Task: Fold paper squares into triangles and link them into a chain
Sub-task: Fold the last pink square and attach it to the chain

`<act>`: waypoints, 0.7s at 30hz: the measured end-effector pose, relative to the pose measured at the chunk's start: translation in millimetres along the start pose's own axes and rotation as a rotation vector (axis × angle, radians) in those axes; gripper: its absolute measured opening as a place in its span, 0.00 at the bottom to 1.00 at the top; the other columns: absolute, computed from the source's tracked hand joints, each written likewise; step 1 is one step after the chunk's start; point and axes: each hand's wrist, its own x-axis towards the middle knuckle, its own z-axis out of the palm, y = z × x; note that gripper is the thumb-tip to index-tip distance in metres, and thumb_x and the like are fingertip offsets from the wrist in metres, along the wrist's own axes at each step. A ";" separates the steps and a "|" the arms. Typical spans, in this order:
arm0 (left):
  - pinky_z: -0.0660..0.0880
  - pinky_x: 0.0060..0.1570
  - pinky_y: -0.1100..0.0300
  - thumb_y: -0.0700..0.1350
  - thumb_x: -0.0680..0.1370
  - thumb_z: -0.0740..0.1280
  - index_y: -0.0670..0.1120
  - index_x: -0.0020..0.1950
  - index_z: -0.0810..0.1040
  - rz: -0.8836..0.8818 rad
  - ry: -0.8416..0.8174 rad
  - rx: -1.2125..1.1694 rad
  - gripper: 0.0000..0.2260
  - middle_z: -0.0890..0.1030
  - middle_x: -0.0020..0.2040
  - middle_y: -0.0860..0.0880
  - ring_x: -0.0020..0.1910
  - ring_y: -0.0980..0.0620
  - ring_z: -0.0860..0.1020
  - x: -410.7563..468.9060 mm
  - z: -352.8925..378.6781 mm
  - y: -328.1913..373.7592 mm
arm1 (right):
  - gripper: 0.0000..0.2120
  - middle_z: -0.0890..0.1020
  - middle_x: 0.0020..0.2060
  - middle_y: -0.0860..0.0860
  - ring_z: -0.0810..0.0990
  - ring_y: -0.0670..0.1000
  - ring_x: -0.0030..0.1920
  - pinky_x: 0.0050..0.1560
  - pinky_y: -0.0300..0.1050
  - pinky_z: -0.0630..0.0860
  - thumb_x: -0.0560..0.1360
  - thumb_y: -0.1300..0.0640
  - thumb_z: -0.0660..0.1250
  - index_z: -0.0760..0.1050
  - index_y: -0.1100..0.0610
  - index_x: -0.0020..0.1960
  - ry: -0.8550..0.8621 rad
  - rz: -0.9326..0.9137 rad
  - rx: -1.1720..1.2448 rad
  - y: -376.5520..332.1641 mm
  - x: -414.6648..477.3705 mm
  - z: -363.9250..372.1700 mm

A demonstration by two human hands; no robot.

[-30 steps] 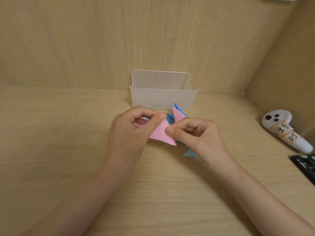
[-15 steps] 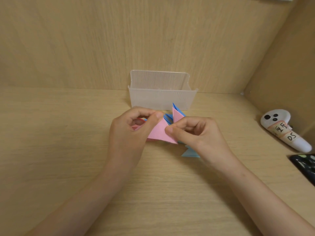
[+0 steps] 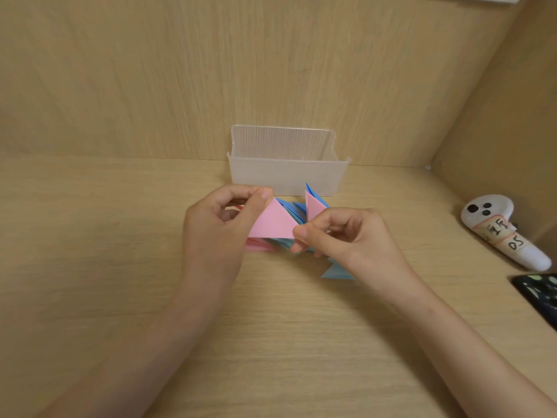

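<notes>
A pink folded triangle (image 3: 272, 224) is held above the wooden desk between both hands. My left hand (image 3: 217, 233) pinches its upper left corner with thumb and forefinger. My right hand (image 3: 346, 236) pinches its right corner. Behind it stands a chain of linked blue and pink triangles (image 3: 313, 203), with one pink tip pointing up. More pink and light blue folded pieces (image 3: 265, 244) lie under the held triangle. A light blue triangle (image 3: 334, 271) lies on the desk, partly hidden by my right wrist.
A clear ribbed plastic box (image 3: 286, 173) stands at the back against the wooden wall. A white controller with a taped label (image 3: 500, 230) lies at the right by the side wall. A dark phone (image 3: 539, 292) pokes in at the right edge.
The pink triangle has turned so its lower edge lies level, and my left thumb has slid up to its top corner. Both hands stayed in the same spot.
</notes>
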 end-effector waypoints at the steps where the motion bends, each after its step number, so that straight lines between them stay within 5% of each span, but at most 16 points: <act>1: 0.68 0.33 0.75 0.41 0.73 0.71 0.47 0.37 0.81 0.003 0.001 0.000 0.05 0.80 0.30 0.61 0.31 0.66 0.75 0.1 0.1 0.1 | 0.10 0.85 0.34 0.49 0.75 0.52 0.35 0.41 0.50 0.73 0.73 0.56 0.71 0.81 0.53 0.33 -0.007 0.004 -0.001 -0.5 0.0 -0.2; 11: 0.69 0.32 0.75 0.41 0.73 0.71 0.48 0.37 0.80 0.027 0.009 0.021 0.05 0.80 0.30 0.61 0.31 0.65 0.75 -0.8 0.0 -0.6 | 0.10 0.84 0.31 0.46 0.69 0.52 0.31 0.33 0.36 0.68 0.74 0.55 0.69 0.79 0.53 0.34 -0.006 -0.013 -0.091 0.1 0.5 0.2; 17: 0.68 0.28 0.75 0.39 0.73 0.71 0.46 0.38 0.80 0.022 0.022 -0.025 0.05 0.80 0.31 0.57 0.29 0.65 0.74 -3.1 2.0 2.0 | 0.10 0.84 0.31 0.48 0.75 0.61 0.32 0.36 0.48 0.72 0.74 0.55 0.70 0.79 0.54 0.34 0.010 -0.042 -0.089 1.7 1.0 0.6; 21: 0.70 0.32 0.74 0.40 0.74 0.69 0.48 0.38 0.80 -0.014 0.047 -0.053 0.06 0.80 0.30 0.62 0.31 0.66 0.75 2.4 -1.5 1.1 | 0.10 0.83 0.32 0.50 0.72 0.54 0.31 0.36 0.44 0.71 0.74 0.56 0.71 0.80 0.57 0.35 0.035 -0.038 -0.075 5.0 0.8 -3.0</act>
